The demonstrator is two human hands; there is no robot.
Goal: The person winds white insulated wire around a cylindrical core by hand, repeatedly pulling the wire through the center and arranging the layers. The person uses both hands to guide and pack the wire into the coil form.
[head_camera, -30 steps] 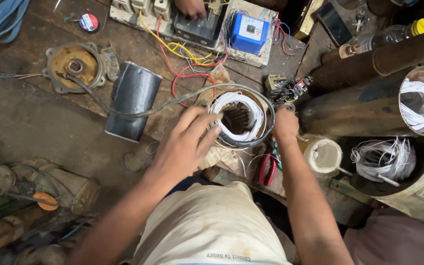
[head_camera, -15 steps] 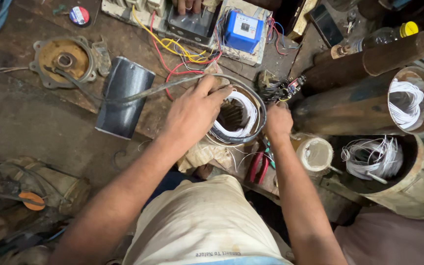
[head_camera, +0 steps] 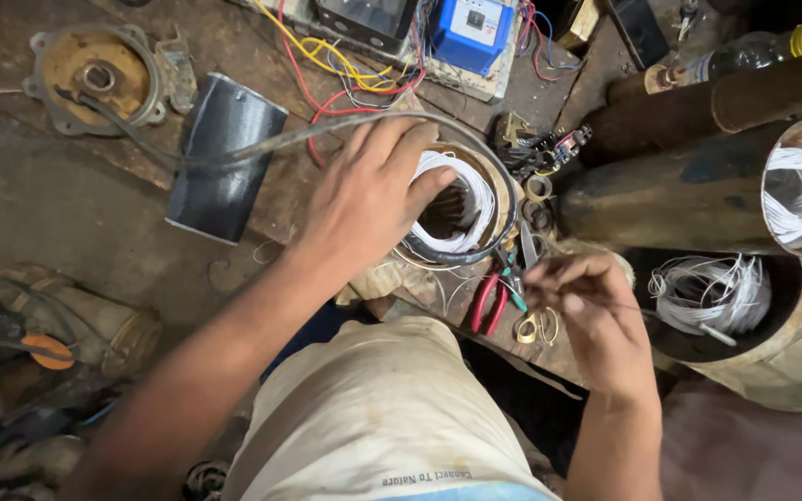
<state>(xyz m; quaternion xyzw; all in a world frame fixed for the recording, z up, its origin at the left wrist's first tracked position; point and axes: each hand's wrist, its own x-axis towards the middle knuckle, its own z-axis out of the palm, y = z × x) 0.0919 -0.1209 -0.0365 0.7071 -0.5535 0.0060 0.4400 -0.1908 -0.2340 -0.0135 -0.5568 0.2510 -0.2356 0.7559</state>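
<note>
An upright motor stator [head_camera: 505,199] with white windings [head_camera: 475,199] in its bore stands on the wooden bench. My left hand [head_camera: 368,199] lies over its left rim, fingers curled over the top edge and thumb reaching into the bore. My right hand [head_camera: 591,311] hovers lower right of the stator with its fingertips pinched together; what is between them is too small to tell. Red-handled pliers [head_camera: 486,304] and small scissors [head_camera: 536,327] lie just left of that hand.
A grey cable [head_camera: 327,130] arcs over the stator. A black cylinder [head_camera: 225,158] and a rusty end cover [head_camera: 95,74] lie left. A blue box [head_camera: 471,28] with coloured wires sits behind. Rusty tubes [head_camera: 689,190] holding white wire [head_camera: 712,297] crowd the right.
My right hand has drawn back from the stator's right rim toward me and pinched shut near the scissors. My left hand stays on the stator. The view has moved closer.
</note>
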